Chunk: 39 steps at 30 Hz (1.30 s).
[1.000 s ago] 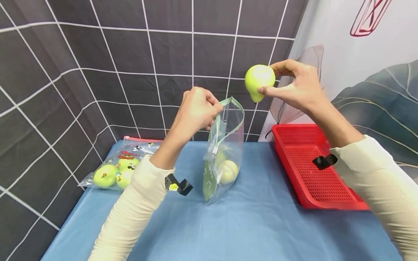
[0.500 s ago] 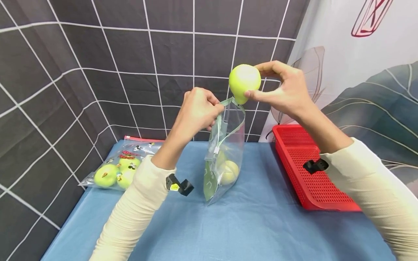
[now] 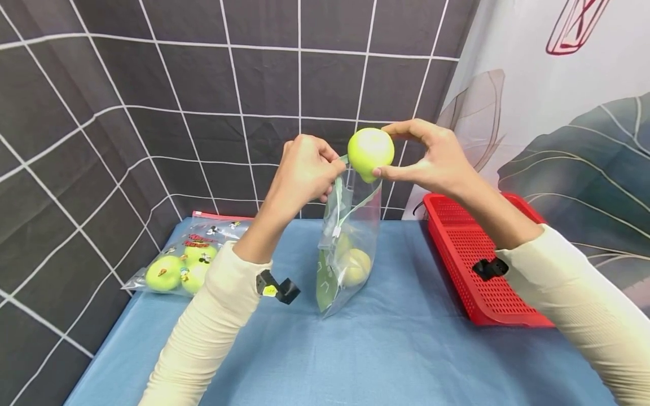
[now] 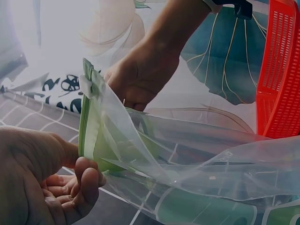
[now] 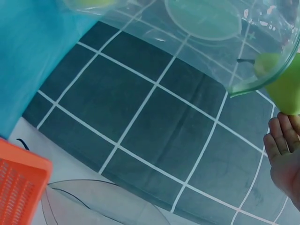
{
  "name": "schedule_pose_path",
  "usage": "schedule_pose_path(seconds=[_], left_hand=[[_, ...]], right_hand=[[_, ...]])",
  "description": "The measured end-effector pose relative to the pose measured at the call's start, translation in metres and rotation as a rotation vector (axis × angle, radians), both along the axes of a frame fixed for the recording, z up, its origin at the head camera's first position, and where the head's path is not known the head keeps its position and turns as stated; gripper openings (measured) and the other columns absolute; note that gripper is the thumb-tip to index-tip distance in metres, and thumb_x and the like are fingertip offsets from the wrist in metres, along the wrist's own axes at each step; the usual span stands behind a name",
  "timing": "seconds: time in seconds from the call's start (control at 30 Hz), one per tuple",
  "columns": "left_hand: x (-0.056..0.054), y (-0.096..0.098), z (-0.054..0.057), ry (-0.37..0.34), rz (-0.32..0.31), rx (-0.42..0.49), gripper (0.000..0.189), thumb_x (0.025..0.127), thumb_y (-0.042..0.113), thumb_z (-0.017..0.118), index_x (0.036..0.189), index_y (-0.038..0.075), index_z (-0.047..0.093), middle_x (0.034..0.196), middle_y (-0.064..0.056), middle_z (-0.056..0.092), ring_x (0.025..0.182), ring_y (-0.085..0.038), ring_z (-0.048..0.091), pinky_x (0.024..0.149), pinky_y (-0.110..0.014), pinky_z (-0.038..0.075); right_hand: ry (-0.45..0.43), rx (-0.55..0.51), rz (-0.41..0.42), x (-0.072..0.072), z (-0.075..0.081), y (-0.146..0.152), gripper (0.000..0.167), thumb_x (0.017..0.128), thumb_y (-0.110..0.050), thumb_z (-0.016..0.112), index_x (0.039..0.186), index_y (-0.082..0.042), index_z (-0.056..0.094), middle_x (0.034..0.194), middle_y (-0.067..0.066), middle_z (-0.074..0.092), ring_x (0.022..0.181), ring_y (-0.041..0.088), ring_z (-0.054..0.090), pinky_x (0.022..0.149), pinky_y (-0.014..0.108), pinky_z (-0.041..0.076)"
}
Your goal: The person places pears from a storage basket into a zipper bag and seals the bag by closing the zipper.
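My left hand (image 3: 310, 169) pinches the green-edged top of a clear zip bag (image 3: 363, 223) and holds it upright on the table. Inside the bag, low down, lie yellowish-green round fruits (image 3: 355, 267). My right hand (image 3: 431, 155) grips a green pear (image 3: 370, 151) by its wide end, between thumb and fingers, its narrow stem end pointing down at the bag's mouth. In the right wrist view the stem end of the pear (image 5: 281, 84) shows behind the bag's green rim (image 5: 262, 83). The left wrist view shows the bag's slider (image 4: 86, 86) above my left fingers.
A second zip bag (image 3: 218, 228) with a red closure and several green fruits (image 3: 165, 273) lies on the left of the blue-covered table (image 3: 345, 361). On the right stands a red perforated basket (image 3: 472, 293). A dark gridded backdrop (image 3: 264, 79) rises behind.
My right hand has brought the pear leftward and then down, from right of the bag to its mouth. The left hand and the bag have stayed nearly still.
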State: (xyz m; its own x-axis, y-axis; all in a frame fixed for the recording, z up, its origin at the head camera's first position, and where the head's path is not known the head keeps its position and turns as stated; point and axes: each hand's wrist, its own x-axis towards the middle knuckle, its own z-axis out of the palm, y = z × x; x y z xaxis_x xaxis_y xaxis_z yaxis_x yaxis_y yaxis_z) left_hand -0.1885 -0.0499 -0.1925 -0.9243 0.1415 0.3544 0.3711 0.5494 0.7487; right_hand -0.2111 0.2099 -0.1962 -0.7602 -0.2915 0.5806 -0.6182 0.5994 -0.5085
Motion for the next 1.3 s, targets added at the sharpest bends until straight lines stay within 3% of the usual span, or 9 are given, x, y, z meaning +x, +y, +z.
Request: schedule_pose_path(seconds=[0.27,0.43,0.57,0.83,1.0,1.17,1.3], left_hand=[[0.001,-0.002,0.001,0.033,-0.003,-0.008,0.019,0.096,0.011,0.067,0.087,0.007,0.084,0.059,-0.005,0.072,0.047,-0.017,0.071,0.053,-0.031,0.063],[0.001,-0.002,0.002,0.031,0.005,-0.010,0.019,0.096,0.011,0.068,0.085,0.010,0.083,0.058,-0.005,0.071,0.046,-0.018,0.071,0.053,-0.031,0.062],[0.001,-0.003,0.001,0.022,0.018,-0.012,0.017,0.096,0.013,0.070,0.085,0.012,0.082,0.057,-0.005,0.071,0.045,-0.019,0.071,0.056,-0.031,0.063],[-0.004,-0.006,0.000,0.004,0.055,-0.052,0.019,0.098,0.022,0.073,0.082,0.014,0.079,0.052,-0.005,0.066,0.046,-0.021,0.071,0.059,-0.030,0.054],[-0.011,-0.005,0.001,-0.050,0.064,-0.079,0.025,0.100,0.029,0.075,0.082,0.012,0.077,0.051,-0.006,0.066,0.047,-0.023,0.073,0.051,-0.028,0.048],[-0.017,-0.002,0.001,-0.080,0.034,-0.096,0.034,0.104,0.036,0.077,0.079,0.012,0.074,0.054,-0.007,0.068,0.048,-0.024,0.073,0.049,-0.027,0.050],[-0.019,0.001,0.002,-0.101,0.027,-0.099,0.036,0.106,0.035,0.076,0.077,0.012,0.072,0.057,-0.008,0.070,0.048,-0.024,0.074,0.051,-0.026,0.054]], right_hand=[[-0.025,0.016,0.006,0.000,-0.001,0.002,0.057,0.082,-0.025,0.100,0.135,-0.016,0.081,0.134,0.007,0.081,0.124,0.007,0.070,0.110,0.023,0.049],[-0.037,0.017,-0.022,0.004,-0.004,0.001,0.051,0.088,-0.031,0.096,0.134,-0.018,0.081,0.134,0.003,0.081,0.129,0.013,0.071,0.111,0.028,0.050],[0.033,0.007,-0.036,0.008,-0.012,0.000,0.041,0.093,-0.029,0.092,0.129,-0.014,0.081,0.129,0.004,0.083,0.125,0.016,0.074,0.108,0.024,0.049],[0.199,-0.134,-0.085,0.027,-0.038,-0.006,0.019,0.097,-0.014,0.084,0.110,-0.001,0.081,0.106,0.013,0.083,0.102,-0.011,0.066,0.096,0.015,0.047],[0.234,-0.095,-0.085,0.046,-0.059,-0.012,0.008,0.097,-0.009,0.081,0.103,-0.004,0.081,0.096,0.009,0.082,0.089,-0.001,0.066,0.077,0.015,0.045],[0.282,0.043,0.034,0.062,-0.083,-0.024,0.009,0.092,-0.007,0.085,0.099,-0.007,0.079,0.093,0.006,0.079,0.088,0.017,0.073,0.082,0.017,0.052],[0.337,0.119,0.117,0.073,-0.096,-0.037,0.019,0.085,-0.013,0.092,0.096,-0.009,0.076,0.094,0.006,0.077,0.088,0.020,0.073,0.081,0.028,0.061]])
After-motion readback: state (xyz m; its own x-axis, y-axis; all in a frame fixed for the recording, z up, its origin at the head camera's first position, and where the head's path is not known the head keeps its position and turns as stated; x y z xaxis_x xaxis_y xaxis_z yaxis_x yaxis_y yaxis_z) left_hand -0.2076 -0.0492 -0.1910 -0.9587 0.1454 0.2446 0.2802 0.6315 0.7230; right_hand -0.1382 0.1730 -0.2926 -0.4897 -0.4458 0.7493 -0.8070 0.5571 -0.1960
